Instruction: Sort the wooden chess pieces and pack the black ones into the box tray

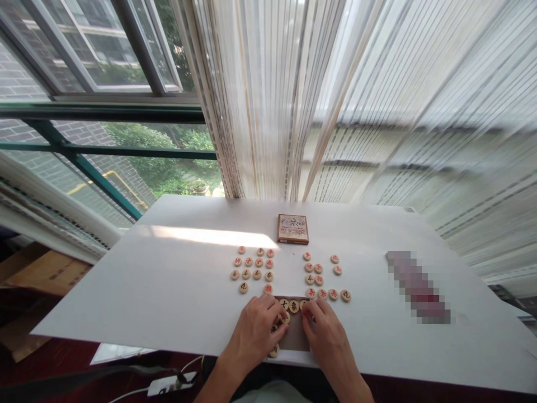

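Observation:
An open shallow box [298, 336] lies at the near edge of the table, with several round wooden Chinese chess pieces in it. Black-marked pieces, among them an elephant piece [293, 306], line its far side. My left hand [260, 324] reaches over the box's left side, thumb and fingers closed on a Chinese chess piece [286, 318]. At the right side, my right hand [326, 326] has its fingers pinched together over the box. A trace of red shows by those fingertips, but what they hold is mostly hidden. Another piece [274, 351] sits at the box's near left corner.
Beyond the box, loose pieces lie in a left group [257, 274] and a right group [319, 280] on the white table [168, 302]. A printed box lid [292, 229] lies farther back. A blurred-out long object [419, 291] rests at right.

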A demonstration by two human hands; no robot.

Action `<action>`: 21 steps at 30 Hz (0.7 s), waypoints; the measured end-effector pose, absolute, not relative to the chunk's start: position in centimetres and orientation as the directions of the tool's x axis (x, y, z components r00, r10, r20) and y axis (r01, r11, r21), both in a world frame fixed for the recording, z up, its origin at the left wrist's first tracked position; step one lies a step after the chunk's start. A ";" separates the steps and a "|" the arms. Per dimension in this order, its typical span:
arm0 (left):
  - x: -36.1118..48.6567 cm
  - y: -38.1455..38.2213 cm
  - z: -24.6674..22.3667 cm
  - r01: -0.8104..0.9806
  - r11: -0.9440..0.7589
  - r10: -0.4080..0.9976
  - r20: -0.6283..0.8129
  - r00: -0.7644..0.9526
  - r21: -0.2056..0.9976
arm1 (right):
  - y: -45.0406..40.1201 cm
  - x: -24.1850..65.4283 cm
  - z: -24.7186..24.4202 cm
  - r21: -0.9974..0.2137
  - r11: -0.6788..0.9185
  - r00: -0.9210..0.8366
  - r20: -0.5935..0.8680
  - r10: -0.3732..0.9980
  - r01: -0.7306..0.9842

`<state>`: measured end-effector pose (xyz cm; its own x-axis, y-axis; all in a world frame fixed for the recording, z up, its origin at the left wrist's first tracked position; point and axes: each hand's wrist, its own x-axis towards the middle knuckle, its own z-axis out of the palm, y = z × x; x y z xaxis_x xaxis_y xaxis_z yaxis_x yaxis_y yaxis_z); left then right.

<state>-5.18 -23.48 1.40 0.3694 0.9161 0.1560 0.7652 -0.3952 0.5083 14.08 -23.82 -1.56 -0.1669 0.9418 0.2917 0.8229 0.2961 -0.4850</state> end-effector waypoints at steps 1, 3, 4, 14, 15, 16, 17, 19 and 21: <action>-5.2 -23.5 1.4 0.765 -0.394 0.916 0.154 0.370 0.509 | -23.8 14.1 -1.6 -0.486 0.295 -0.167 0.290 0.942 0.823; -5.2 -23.5 1.5 0.765 -0.395 0.916 0.153 0.371 0.509 | -23.9 14.0 -1.5 -0.491 0.297 -0.170 0.287 0.943 0.819; -5.2 -23.5 1.5 0.765 -0.394 0.916 0.153 0.370 0.509 | -23.9 14.0 -1.5 -0.494 0.298 -0.172 0.283 0.943 0.817; -5.3 -23.5 1.6 0.763 -0.386 0.918 0.136 0.372 0.518 | -23.9 13.7 -1.9 -0.509 0.285 -0.152 0.286 0.946 0.813; -5.2 -23.5 1.6 0.761 -0.389 0.917 0.137 0.375 0.519 | -23.8 13.7 -1.9 -0.505 0.286 -0.150 0.294 0.944 0.814; -5.2 -23.5 1.6 0.760 -0.391 0.916 0.139 0.376 0.519 | -23.8 13.7 -1.9 -0.501 0.289 -0.148 0.302 0.942 0.816; -5.2 -23.5 1.6 0.760 -0.390 0.917 0.143 0.373 0.519 | -23.8 13.7 -1.8 -0.497 0.291 -0.146 0.309 0.940 0.818; -5.1 -23.5 1.8 0.761 -0.383 0.922 0.160 0.354 0.523 | -23.9 13.7 -1.6 -0.498 0.294 -0.145 0.316 0.937 0.816; -5.0 -23.3 2.1 0.761 -0.373 0.927 0.184 0.326 0.531 | -24.0 13.8 -1.4 -0.508 0.296 -0.145 0.316 0.938 0.809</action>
<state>-4.98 -23.26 2.09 0.3261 0.9272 0.1842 0.7607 -0.3730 0.5313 13.80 -24.01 -1.44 -0.1446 0.9377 0.3158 0.8088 0.2959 -0.5082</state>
